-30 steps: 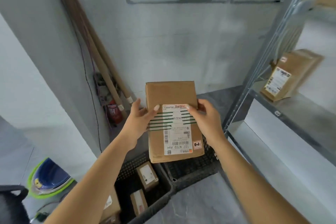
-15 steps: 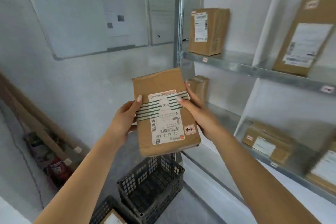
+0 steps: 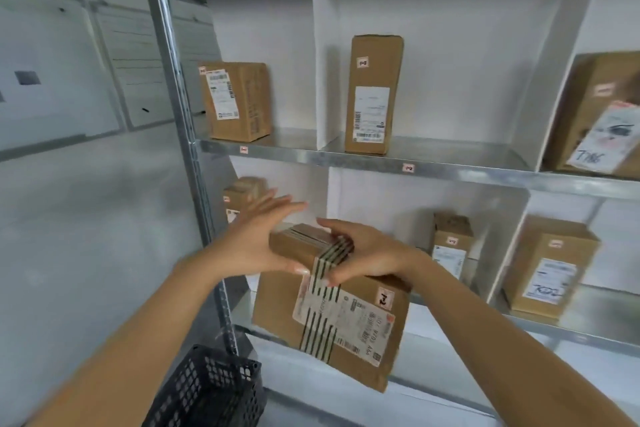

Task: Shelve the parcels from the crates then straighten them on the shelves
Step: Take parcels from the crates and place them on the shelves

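Right now the parcel hangs tilted in front of the lower shelf, gripped at its top edge by my right hand while my left hand only presses flat-fingered against its side, so it may slip and drop towards the crate.

The held parcel bears a small sticker, turned sideways, that reads roughly "1-2". The print on its shipping label is too blurred to read. At twelve o'clock the tall box carries a "1-2" sticker, and the shelf-edge tag below it reads the same. At three o'clock a box shows handwriting, perhaps "7786". Other labels cannot be read.
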Demonstrator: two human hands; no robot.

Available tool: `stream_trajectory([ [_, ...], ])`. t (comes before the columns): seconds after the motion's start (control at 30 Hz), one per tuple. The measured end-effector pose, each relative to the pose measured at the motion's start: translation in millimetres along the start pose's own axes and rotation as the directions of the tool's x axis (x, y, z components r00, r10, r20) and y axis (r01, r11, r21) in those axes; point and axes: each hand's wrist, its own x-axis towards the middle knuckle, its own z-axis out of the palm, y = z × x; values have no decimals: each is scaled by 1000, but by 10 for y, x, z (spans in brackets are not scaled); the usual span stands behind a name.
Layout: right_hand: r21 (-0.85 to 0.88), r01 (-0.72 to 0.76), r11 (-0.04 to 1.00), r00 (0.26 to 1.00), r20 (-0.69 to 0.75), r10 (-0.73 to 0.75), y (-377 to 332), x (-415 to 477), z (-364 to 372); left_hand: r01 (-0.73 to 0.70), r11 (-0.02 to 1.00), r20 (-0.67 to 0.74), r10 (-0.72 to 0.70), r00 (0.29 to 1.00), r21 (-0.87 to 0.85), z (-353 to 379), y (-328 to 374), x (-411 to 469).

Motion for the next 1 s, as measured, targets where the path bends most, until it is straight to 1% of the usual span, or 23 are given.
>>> stream_trajectory([
  [0.03, -32, -9, 999, 1000, 5, 9, 26, -75, -23, -23, 1000, 95, 22, 995, 7, 70, 121, 64],
  [0.1, -66, -13, 998, 1000, 15, 14, 52, -243, -68, -47, 999, 221, 46, 974, -2, 216, 312, 173],
  [0.17, -105, -53, 993, 999, -5, 53, 111, -404, -119, -50, 998, 293, 56, 954, -25, 326, 436, 265],
  [0.23, -112, -85, 990, 996, 0, 86, 185, -553, -182, -60, 994, 365, 90, 927, -93, 392, 554, 337],
  [0.33, -66, -106, 992, 993, 53, 109, 244, -766, -270, -66, 980, 518, 156, 841, -187, 476, 715, 429],
  [0.43, -51, -130, 990, 989, 70, 134, 265, -976, -338, 7, 967, 629, 160, 761, -253, 561, 784, 517],
  [0.47, -48, -136, 990, 988, 74, 139, 288, -1037, -362, 28, 963, 645, 158, 748, -269, 586, 798, 535],
  [0.53, -32, -155, 987, 985, 77, 157, 340, -1126, -394, 41, 959, 658, 160, 736, -279, 651, 823, 567],
  [0.63, -34, -174, 984, 983, 51, 175, 430, -1197, -415, 17, 954, 641, 188, 744, -300, 737, 885, 594],
  [0.7, -53, -198, 979, 980, -26, 197, 504, -1250, -466, 40, 942, 612, 183, 769, -333, 774, 890, 594],
  [0.77, -74, -229, 971, 966, -137, 218, 611, -1332, -546, 99, 924, 587, 150, 796, -369, 822, 826, 597],
  [0.8, -34, -232, 972, 956, -194, 221, 664, -1384, -587, 135, 907, 577, 134, 806, -398, 848, 784, 595],
  [0.83, 52, -224, 973, 938, -260, 230, 727, -1442, -626, 164, 885, 563, 127, 816, -437, 881, 743, 596],
  [0.9, 245, -178, 953, 879, -395, 266, 856, -1562, -678, 194, 832, 524, 131, 842, -520, 938, 689, 602],
  [0.93, 303, -163, 939, 843, -452, 291, 929, -1616, -691, 209, 802, 504, 130, 854, -560, 957, 684, 605],
  [1.0, 397, -141, 907, 786, -513, 346, 1056, -1704, -698, 238, 733, 454, 107, 885, -637, 978, 709, 616],
])
